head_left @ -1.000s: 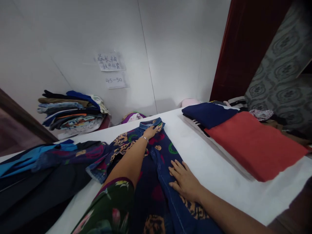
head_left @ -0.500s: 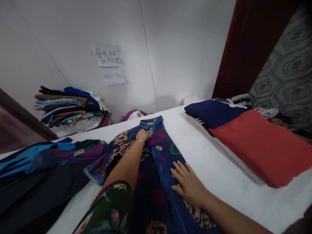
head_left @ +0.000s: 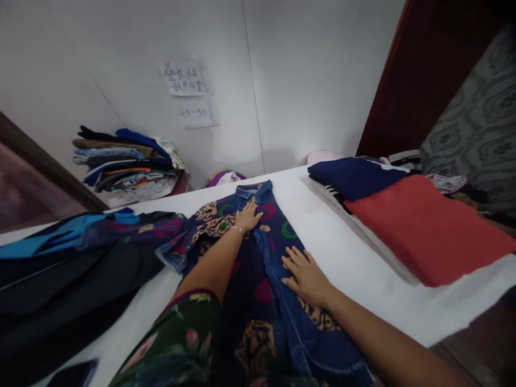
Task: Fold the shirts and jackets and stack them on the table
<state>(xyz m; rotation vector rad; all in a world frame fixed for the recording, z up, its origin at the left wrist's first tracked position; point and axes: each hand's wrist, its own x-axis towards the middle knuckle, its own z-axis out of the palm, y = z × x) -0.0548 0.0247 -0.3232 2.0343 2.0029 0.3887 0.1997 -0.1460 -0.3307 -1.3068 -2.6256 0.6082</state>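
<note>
A dark blue denim shirt (head_left: 264, 290) with tan, pink and green prints lies spread on the white table, its collar towards the wall. Just below the collar, my left hand (head_left: 246, 216) rests on the cloth with its fingers spread; a bracelet circles the wrist. My right hand (head_left: 305, 275) lies flat, fingers apart, over the shirt's right side and sleeve. Neither hand grips anything. My left forearm covers part of the shirt's left half, and its left short-looking sleeve end sticks out beside that arm.
Folded clothes with a red piece (head_left: 427, 231) and a navy piece (head_left: 357, 180) on top sit at the right. Dark and blue garments (head_left: 80, 274) lie loosely at the left. Behind them rises a clothes stack (head_left: 127, 164). Two paper signs (head_left: 188, 78) hang on the wall.
My left hand has gone from closed fingers at the collar front to spread fingers lying on the cloth. My right hand stays flat on the shirt. The view has shifted slightly.
</note>
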